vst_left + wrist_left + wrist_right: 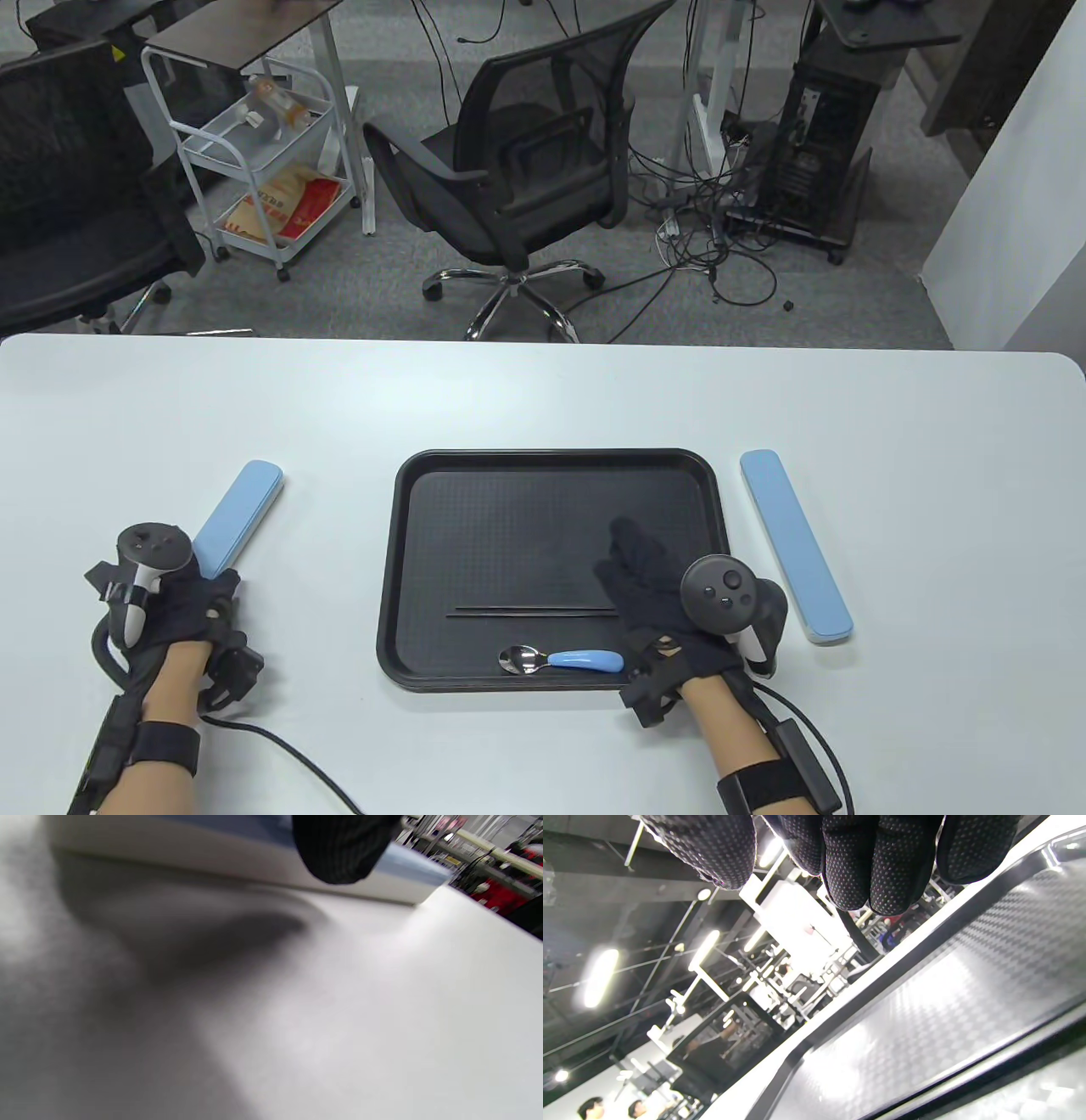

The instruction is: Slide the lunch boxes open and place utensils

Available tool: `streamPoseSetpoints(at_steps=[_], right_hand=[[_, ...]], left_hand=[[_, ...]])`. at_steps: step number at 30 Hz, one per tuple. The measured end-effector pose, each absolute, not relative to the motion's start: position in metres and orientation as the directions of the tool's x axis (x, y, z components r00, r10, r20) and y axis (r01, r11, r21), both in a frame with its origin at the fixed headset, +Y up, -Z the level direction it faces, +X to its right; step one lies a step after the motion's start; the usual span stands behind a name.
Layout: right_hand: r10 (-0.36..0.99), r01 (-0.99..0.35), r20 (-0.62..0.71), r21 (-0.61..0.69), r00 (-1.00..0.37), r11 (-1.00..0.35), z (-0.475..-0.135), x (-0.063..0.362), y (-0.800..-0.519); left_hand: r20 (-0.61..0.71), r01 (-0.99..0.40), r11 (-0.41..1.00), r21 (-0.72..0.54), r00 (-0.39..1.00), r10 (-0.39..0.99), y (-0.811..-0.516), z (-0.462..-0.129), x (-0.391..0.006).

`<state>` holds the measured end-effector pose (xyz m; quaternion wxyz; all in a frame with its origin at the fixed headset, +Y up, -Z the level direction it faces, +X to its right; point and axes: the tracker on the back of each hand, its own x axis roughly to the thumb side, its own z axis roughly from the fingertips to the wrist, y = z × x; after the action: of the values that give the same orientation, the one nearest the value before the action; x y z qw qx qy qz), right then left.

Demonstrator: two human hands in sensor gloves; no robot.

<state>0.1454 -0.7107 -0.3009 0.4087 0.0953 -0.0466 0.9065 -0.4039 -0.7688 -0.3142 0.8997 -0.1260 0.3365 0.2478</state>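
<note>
Right hand (657, 586) low over tray (407, 594), fingers straight, holding nothing; chopsticks (534, 610) and spoon (560, 660) lying crosswise just left of it.

Left hand (174, 594) resting at near end of left blue case (233, 518), long axis slanting away to the right; grip unclear, possibly only touching. Right case (793, 543) well apart on desk (543, 399). Left wrist view: blurred fingertip (343, 853) against case, hidden from above.

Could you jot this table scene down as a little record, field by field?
Tray: black tray, mid-table
On tray: chopsticks; blue-handled spoon near front rim
Left case: blue case, left of tray
Right case: blue case, right of tray
Left hand: at left case's near end
Right hand: fingers straight, over tray
</note>
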Motion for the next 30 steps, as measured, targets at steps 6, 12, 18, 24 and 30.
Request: streamPoseSetpoints(at_steps=[6, 12, 18, 24, 30], right_hand=[[0.748, -0.770, 0.186, -0.112, -0.638, -0.629, -0.304, 0.175, -0.696], [0.635, -0.636, 0.114, -0.299, -0.764, -0.711, -0.301, 0.224, -0.684], [0.528, -0.469, -0.057, -0.387, -0.847, -0.794, -0.296, 0.268, -0.690], [0.235, -0.167, -0.241, -0.272, -0.942, -0.948, -0.298, 0.283, -0.711], [0.178, -0.166, -0.357, -0.064, -0.917, -0.984, -0.304, 0.296, -0.742]], left_hand=[[-0.500, -0.403, 0.913, -0.064, 0.804, 0.320, -0.745, -0.319, -0.365], [-0.273, -0.332, 0.935, -0.126, 0.918, 0.289, -0.737, -0.321, -0.327], [-0.169, -0.360, 0.915, -0.184, 0.928, 0.331, -0.737, -0.319, -0.313], [-0.080, -0.132, 0.941, -0.311, 0.990, 0.112, -0.743, -0.319, -0.287], [-0.044, -0.103, 0.949, -0.299, 0.995, 0.094, -0.738, -0.318, -0.275]])
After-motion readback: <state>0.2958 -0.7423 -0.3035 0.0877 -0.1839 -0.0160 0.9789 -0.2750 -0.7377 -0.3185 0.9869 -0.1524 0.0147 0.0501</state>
